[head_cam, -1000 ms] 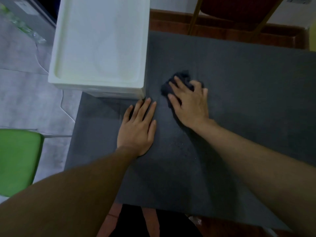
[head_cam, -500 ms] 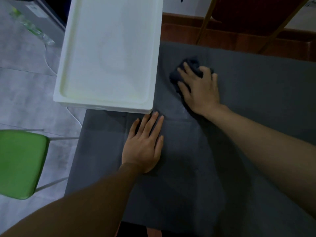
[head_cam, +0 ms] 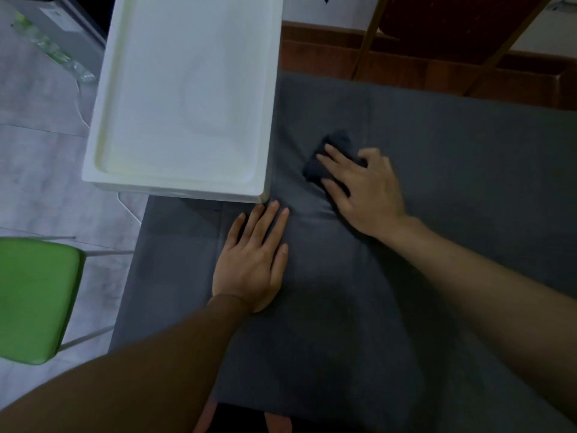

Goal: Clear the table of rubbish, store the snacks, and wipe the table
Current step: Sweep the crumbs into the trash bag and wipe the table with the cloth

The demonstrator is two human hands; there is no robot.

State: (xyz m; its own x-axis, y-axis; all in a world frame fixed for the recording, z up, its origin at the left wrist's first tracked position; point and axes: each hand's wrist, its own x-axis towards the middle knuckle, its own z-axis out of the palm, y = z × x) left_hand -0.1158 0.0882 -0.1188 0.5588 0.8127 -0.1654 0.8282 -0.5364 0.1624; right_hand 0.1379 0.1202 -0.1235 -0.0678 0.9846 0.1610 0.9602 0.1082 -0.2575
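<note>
Standing at the far left is a green chair seat on thin metal legs, on pale grey floor. Farther back on that floor lies a strip of clear crumpled plastic. Next comes a large white box with a shallow recessed top; its right side overlaps the left part of the table, though whether it stands on the table or just beside it cannot be told.

The left hand lies flat on the dark grey table, palm down and fingers straight and close together, holding nothing. Its fingertips are just beside the near right corner of the box.

A little farther in and to the right is the dark cloth, bunched up on the table. The right hand presses down on it with fingers spread, and the cloth shows out from under the index finger and thumb. The two hands are apart, the right ahead of the left.

Beyond the table's far edge, at upper right, are reddish-brown wood and a red chair with slanting legs.
</note>
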